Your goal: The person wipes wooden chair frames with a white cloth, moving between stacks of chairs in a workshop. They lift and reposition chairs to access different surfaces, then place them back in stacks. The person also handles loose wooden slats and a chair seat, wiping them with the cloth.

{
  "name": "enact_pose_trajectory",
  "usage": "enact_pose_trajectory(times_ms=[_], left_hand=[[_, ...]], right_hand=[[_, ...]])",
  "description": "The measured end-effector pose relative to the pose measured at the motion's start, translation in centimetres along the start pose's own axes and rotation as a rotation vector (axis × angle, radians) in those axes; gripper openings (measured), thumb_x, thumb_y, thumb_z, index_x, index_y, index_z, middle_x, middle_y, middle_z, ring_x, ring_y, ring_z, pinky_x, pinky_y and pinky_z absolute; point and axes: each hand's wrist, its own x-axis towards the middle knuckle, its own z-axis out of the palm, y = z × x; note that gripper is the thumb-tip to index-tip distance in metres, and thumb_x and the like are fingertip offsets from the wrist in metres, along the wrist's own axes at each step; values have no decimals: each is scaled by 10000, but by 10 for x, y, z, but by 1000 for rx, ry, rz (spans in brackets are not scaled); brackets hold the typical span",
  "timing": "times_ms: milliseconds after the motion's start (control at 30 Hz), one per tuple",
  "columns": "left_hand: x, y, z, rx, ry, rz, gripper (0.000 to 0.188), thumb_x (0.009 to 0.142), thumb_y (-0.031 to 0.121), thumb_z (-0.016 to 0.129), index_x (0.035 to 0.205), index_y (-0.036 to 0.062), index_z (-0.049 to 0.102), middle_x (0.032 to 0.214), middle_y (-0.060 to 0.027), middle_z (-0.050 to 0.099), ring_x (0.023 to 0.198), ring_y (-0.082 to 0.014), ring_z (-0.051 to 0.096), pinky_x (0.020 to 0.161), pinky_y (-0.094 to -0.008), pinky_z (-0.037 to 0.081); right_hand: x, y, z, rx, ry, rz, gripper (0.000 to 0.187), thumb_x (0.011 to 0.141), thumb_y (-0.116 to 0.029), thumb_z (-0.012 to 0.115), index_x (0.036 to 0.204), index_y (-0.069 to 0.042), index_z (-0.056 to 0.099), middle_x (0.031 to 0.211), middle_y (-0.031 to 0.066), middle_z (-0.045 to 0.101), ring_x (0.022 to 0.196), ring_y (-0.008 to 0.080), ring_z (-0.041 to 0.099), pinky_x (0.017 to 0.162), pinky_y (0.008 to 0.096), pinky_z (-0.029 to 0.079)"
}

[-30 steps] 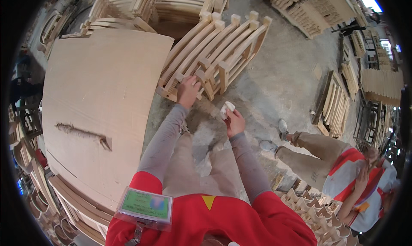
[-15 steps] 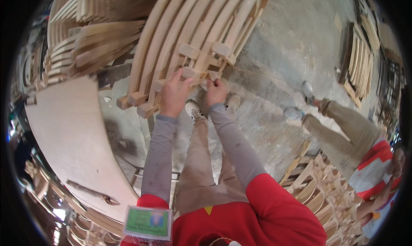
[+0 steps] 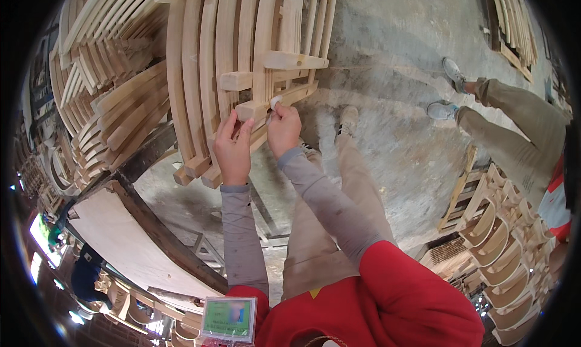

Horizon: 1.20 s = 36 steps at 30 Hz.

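Observation:
My left hand (image 3: 233,150) is at the lower end of a pale wooden bar (image 3: 249,111). Its thumb and fingers are apart, with the fingertips against or just beside the wood. Close by on the right, my right hand (image 3: 284,129) is closed in a pinch on a small white piece (image 3: 276,100), whose material I cannot make out. This piece is beside the bar's end. Both hands are over a stack of long, curved wooden frames (image 3: 227,44), with short crosspieces (image 3: 296,60) jutting out just beyond my fingers.
More curved wooden parts (image 3: 130,105) are piled at the far left. A large pale board (image 3: 130,232) lies to my left. At right, a person's legs (image 3: 496,129) stand on the concrete floor (image 3: 387,105). Stacked wooden frames (image 3: 499,250) fill the lower right.
My view has shifted, and the stack now appears further left and more upright. My hands have stayed close together at the bars' ends; the white piece shows more plainly in my right hand.

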Motion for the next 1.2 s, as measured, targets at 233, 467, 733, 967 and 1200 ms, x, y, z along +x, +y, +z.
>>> enact_pose_trajectory(times_ms=[233, 467, 733, 967, 1200], left_hand=[[0, -9, 1, -40, 8, 10, 372, 767, 117, 619, 1068, -76, 514, 891, -94, 554, 787, -151, 543, 702, -248, 436], [-1, -9, 3, -48, 28, 13, 362, 764, 109, 619, 1062, -72, 522, 866, -85, 558, 775, -136, 539, 692, -245, 432], [1, -15, 1, -49, 7, -55, 368, 759, 111, 628, 1062, -71, 524, 888, -77, 566, 767, -114, 529, 688, -235, 431], [1, -13, 4, -174, -3, -89, 398, 774, 126, 624, 1084, -89, 500, 932, -92, 574, 810, -107, 529, 727, -219, 427], [0, -13, 0, -119, -5, -70, 374, 771, 115, 621, 1072, -81, 513, 899, -75, 582, 799, -102, 529, 724, -227, 427]], right_hand=[[-2, -8, -7, 121, -80, 37, 146, 727, 18, 499, 841, 49, 584, 798, 182, 511, 742, 298, 511, 662, 325, 399], [-6, -10, -10, 254, -121, 88, 135, 754, -14, 506, 846, 43, 586, 755, 159, 523, 702, 273, 525, 636, 316, 403], [-5, -10, -22, 294, -270, 99, 172, 766, -2, 516, 910, 64, 583, 797, 93, 552, 738, 152, 528, 640, 241, 413], [-4, -7, -43, 251, -405, 3, 175, 747, -20, 521, 896, 22, 601, 791, 139, 557, 768, 241, 554, 661, 292, 424], [-1, 12, -74, 614, -384, 297, 158, 755, -5, 517, 873, 22, 619, 887, 91, 596, 752, 132, 551, 654, 219, 428]])
